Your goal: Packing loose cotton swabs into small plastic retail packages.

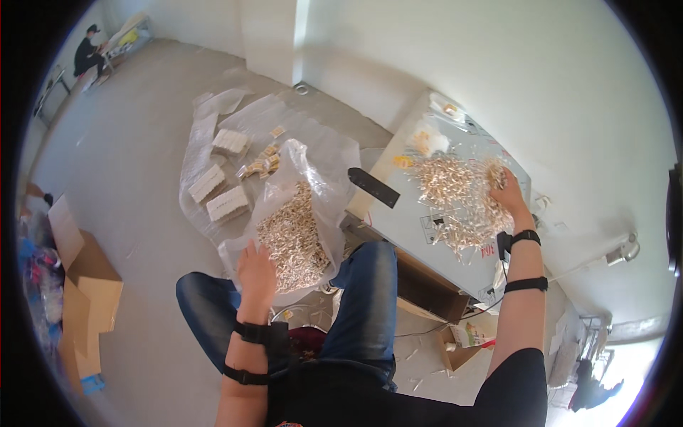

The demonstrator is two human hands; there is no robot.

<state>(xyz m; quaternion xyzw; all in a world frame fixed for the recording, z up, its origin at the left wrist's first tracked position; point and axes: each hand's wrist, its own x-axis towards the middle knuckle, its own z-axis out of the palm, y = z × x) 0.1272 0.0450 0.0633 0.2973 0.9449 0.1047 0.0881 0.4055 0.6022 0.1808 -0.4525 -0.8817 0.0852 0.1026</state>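
Wearing a black shirt (377, 409) and jeans (364, 306) (plus dark straps (525, 285) on both arms (511, 320)). Laying the left hand (256, 274) at the left edge of a clear bag (327, 217) full of pale pieces (288, 235), in front; cannot tell whether pinching it. Reaching the right hand (507, 192) into loose sticks (448, 181) strewn across the bench (395, 231), to the right; cannot tell whether clutching any.

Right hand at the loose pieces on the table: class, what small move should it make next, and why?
Perhaps sweep the stray pieces together: the right hand is at the right side of the loose pieces, which lie scattered across the table, while the left hand is at the filled plastic bag.
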